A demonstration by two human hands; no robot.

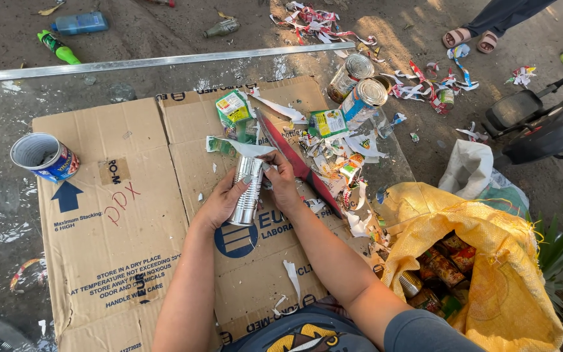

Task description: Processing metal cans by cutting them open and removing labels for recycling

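Observation:
My left hand (219, 202) grips a bare silver tin can (248, 191) with ribbed sides, held over a flattened cardboard sheet (131, 221). At the can's top end, my right hand (283, 182) holds a long knife with a red blade (298, 163) and pinches a strip of torn paper label (245, 148) that hangs off the can. The blade runs from upper left to lower right behind my right hand.
An open labelled can (43, 156) lies at the cardboard's left edge. Two labelled cans (358, 88) stand at the back amid torn label scraps (340, 156). A yellow sack (483, 274) of cans sits at right. A person's sandalled feet (469, 39) are far right.

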